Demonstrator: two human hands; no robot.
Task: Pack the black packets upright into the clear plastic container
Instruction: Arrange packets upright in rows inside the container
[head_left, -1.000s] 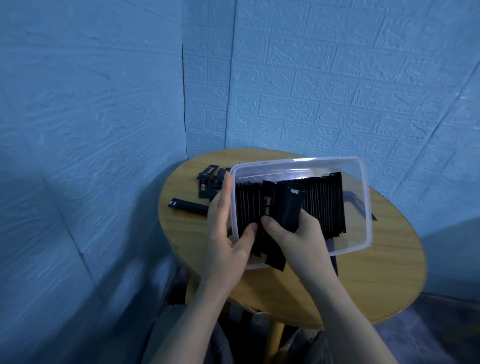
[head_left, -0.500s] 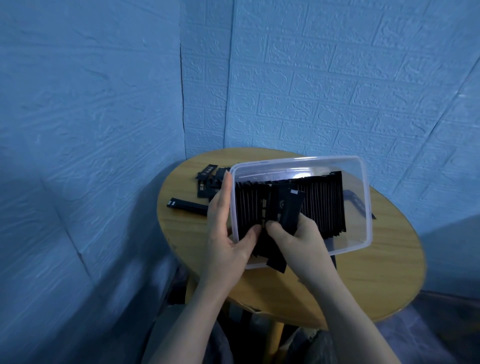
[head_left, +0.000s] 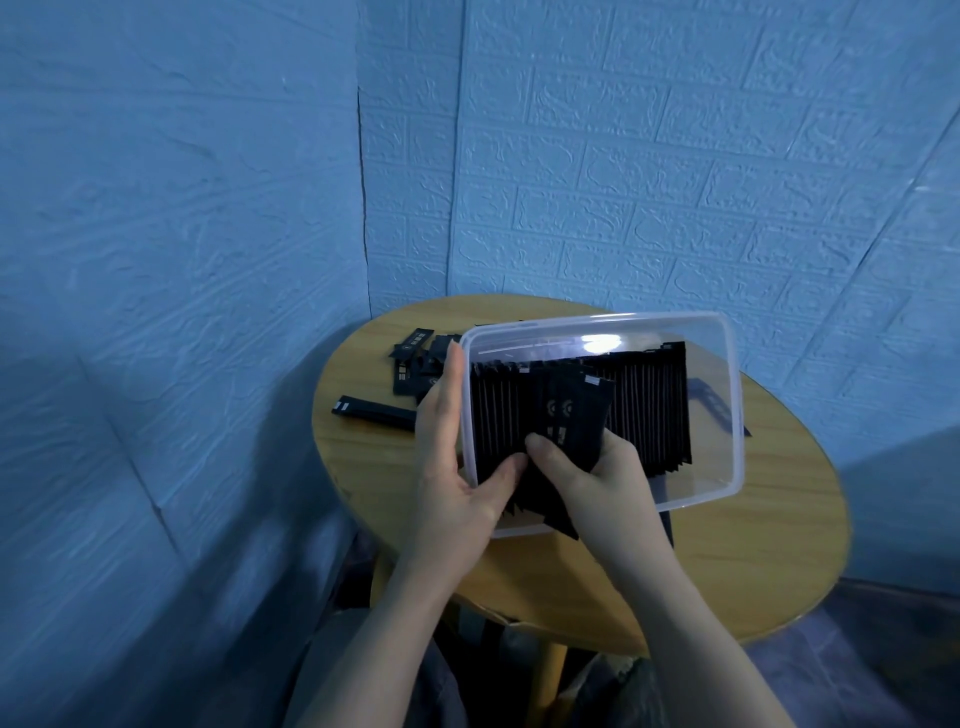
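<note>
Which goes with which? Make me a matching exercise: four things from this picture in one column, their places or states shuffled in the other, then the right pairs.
1. left hand
2. right hand
3. single packet
4. row of packets

A. lies flat on the table, left of the container
B. stands upright inside the container
C. grips the container's left wall
D. holds a bunch of packets

Pairs: 1-C, 2-D, 3-A, 4-B

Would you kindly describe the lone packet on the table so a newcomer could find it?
On the round wooden table, look left of the clear container. The single black packet lies flat beside the left hand, nearer than the loose pile, apart from it.
</note>
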